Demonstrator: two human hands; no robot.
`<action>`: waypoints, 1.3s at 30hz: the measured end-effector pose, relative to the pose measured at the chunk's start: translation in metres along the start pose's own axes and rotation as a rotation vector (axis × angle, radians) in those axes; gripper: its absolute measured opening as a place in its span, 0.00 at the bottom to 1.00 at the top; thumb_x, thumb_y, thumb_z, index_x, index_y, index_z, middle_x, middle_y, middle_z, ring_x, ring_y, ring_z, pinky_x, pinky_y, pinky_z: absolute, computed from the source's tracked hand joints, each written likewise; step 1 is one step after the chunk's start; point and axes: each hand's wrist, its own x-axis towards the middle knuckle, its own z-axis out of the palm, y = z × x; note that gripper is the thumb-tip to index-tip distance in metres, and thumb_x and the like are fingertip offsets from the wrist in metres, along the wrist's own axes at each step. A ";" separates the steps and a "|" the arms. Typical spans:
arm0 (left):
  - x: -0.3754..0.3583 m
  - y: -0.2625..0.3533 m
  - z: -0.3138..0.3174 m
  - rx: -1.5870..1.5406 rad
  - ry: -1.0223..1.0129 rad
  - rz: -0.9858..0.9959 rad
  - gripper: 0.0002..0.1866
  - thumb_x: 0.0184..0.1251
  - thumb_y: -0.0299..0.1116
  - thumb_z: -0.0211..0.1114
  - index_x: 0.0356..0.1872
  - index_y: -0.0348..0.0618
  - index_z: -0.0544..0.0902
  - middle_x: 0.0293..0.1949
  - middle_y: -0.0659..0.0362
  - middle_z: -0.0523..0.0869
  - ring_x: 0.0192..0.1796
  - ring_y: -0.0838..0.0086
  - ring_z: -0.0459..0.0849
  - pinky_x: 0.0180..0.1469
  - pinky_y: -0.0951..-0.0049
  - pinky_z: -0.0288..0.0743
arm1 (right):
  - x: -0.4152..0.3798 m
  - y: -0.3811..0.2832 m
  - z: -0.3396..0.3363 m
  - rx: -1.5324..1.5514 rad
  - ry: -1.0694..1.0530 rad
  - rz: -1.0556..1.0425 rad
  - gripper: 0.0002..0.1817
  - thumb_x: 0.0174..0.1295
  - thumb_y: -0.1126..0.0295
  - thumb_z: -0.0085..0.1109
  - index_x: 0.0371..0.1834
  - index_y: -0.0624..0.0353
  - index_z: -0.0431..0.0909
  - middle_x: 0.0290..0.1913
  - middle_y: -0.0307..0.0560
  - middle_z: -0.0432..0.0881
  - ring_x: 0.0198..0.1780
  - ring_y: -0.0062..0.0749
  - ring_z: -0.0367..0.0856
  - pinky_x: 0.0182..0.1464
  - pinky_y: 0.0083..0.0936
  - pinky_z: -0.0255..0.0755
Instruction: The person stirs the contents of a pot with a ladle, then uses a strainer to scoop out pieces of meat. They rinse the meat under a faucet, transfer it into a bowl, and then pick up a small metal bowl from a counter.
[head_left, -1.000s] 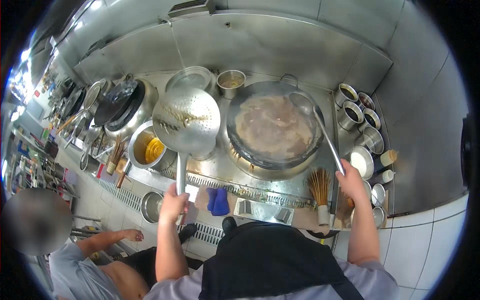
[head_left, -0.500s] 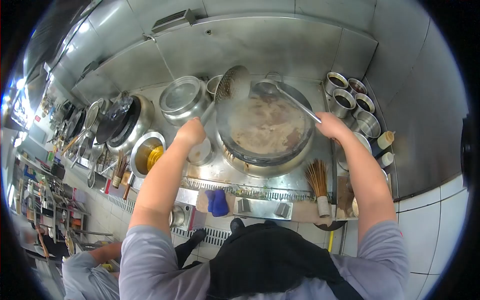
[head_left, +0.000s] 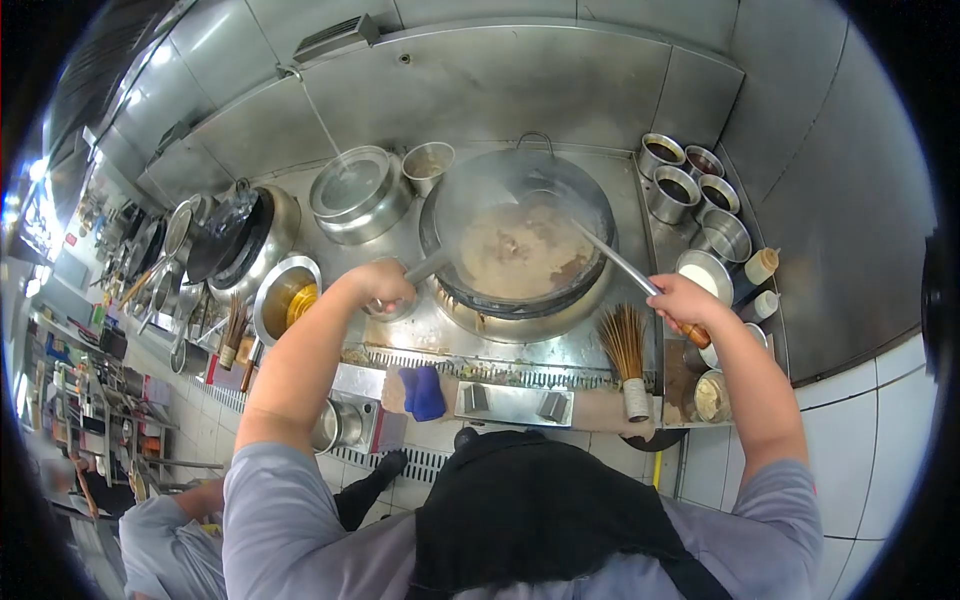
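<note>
A large black wok (head_left: 590, 190) sits on the range in front of me, with cloudy brownish liquid (head_left: 530, 255) bubbling and steaming in it. My left hand (head_left: 385, 285) is closed round the handle of a perforated skimmer (head_left: 432, 264) at the wok's left rim; steam and liquid hide its head. On the right side, my right hand (head_left: 688, 303) grips a ladle (head_left: 622, 262) near its wooden handle end. The ladle slants over the right rim, its bowl blurred and partly hidden in the liquid.
Steel pots of dark sauce (head_left: 675, 190) and squeeze bottles (head_left: 762, 265) stand at the right. A bamboo brush (head_left: 625, 350) lies near the front edge, a blue cloth (head_left: 425, 392) left of the knobs. A lidded pot (head_left: 350, 195) stands left; another person (head_left: 170, 540) is lower left.
The skimmer's head has come down from above the left rim into the wok. The ladle has been drawn back from the far rim towards me, its bowl lowered into the liquid.
</note>
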 end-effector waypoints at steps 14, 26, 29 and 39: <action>0.014 0.013 0.058 -0.625 -0.376 -0.020 0.08 0.61 0.30 0.60 0.35 0.43 0.70 0.17 0.65 0.72 0.14 0.84 0.68 0.13 0.82 0.64 | -0.055 0.021 0.059 0.206 0.125 -0.013 0.05 0.61 0.73 0.48 0.39 0.61 0.70 0.19 0.36 0.68 0.12 0.21 0.67 0.14 0.22 0.63; -0.005 0.011 0.027 -0.467 -0.047 0.009 0.05 0.56 0.28 0.61 0.29 0.38 0.74 0.17 0.61 0.74 0.14 0.80 0.71 0.14 0.78 0.64 | 0.033 -0.034 0.019 -0.610 0.615 -0.257 0.16 0.57 0.69 0.51 0.49 0.62 0.72 0.39 0.62 0.80 0.43 0.58 0.78 0.46 0.43 0.72; -0.001 0.007 0.010 -0.387 -0.082 -0.063 0.07 0.56 0.30 0.62 0.33 0.43 0.73 0.18 0.64 0.73 0.14 0.82 0.69 0.15 0.76 0.66 | 0.047 -0.039 0.012 -0.693 0.612 -0.269 0.16 0.58 0.69 0.51 0.49 0.60 0.72 0.40 0.61 0.80 0.42 0.56 0.79 0.46 0.42 0.72; 0.007 0.020 0.001 -0.222 -0.122 -0.077 0.07 0.54 0.25 0.61 0.34 0.40 0.74 0.17 0.63 0.73 0.14 0.81 0.69 0.15 0.75 0.65 | 0.003 -0.013 0.023 -0.583 0.368 -0.120 0.20 0.57 0.68 0.54 0.53 0.61 0.71 0.42 0.61 0.80 0.44 0.54 0.79 0.48 0.40 0.72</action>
